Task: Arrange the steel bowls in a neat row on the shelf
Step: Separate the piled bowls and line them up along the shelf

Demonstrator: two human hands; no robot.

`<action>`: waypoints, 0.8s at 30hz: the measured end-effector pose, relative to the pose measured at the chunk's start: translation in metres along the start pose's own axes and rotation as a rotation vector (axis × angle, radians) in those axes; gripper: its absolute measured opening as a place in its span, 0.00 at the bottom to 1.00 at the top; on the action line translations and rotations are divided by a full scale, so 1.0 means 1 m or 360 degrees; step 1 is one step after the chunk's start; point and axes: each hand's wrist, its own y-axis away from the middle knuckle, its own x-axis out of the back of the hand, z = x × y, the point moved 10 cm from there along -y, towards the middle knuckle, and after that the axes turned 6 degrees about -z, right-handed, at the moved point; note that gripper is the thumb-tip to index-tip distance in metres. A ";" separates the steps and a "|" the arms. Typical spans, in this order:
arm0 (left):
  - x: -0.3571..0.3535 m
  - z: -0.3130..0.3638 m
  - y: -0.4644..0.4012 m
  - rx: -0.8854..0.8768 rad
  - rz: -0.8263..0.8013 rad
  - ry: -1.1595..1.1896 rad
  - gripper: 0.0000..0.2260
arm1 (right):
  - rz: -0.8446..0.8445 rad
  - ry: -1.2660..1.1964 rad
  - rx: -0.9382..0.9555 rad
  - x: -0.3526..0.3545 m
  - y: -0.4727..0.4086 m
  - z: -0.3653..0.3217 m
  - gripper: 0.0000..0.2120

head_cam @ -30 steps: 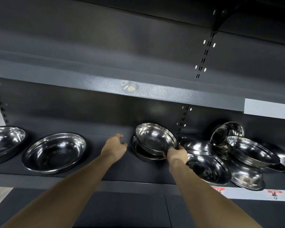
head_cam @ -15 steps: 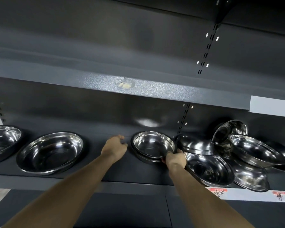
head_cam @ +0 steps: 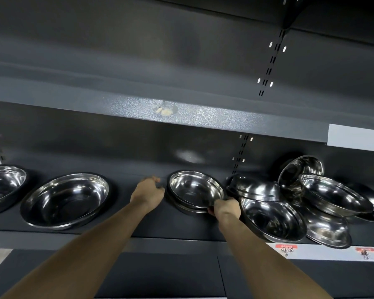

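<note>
Here the right hand (head_cam: pixel 226 209) grips the near right rim of a steel bowl (head_cam: pixel 194 188), fingers curled round its edge; that bowl sits nested on another bowl (head_cam: pixel 181 207) whose dark rim shows beneath it, both on the dark grey shelf (head_cam: pixel 151 223) about midway along. The left hand (head_cam: pixel 148 192) rests just to the left of this pair, its fingers loosely curled and holding nothing, the fingertips close to the lower bowl's rim, though whether they touch it cannot be told. Further left, well apart from the hands, a wide bowl (head_cam: pixel 67 199) stands upright on the shelf, and beyond it a second one (head_cam: pixel 2 186) is cut off by the left edge of the view. To the right of the held bowl lies a jumbled heap of bowls (head_cam: pixel 300 203): one upside down at the back, one tipped on its edge against the rear wall, several others overlapping and tilted towards the front. Two red price tags (head_cam: pixel 286 248) are stuck on the shelf's front strip below the heap. An upper shelf (head_cam: pixel 181 117) runs across above, with a pale label (head_cam: pixel 354 138) at its right end.
</note>
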 end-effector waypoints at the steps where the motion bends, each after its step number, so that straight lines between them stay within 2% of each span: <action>1: 0.001 -0.001 0.000 -0.0002 0.0000 0.0007 0.19 | -0.0011 -0.0007 -0.0005 -0.001 0.003 0.000 0.10; 14: 0.007 -0.004 0.007 -0.0013 0.0001 0.0047 0.19 | -0.0180 0.0672 0.0097 -0.011 0.038 -0.015 0.11; 18: 0.004 0.005 0.006 -0.0051 0.0017 0.0010 0.15 | -0.0189 0.1002 0.0231 -0.011 0.043 -0.025 0.15; 24: -0.020 0.031 0.005 -0.0125 -0.0035 -0.0030 0.17 | -0.0141 0.1005 0.0299 0.009 0.039 -0.029 0.21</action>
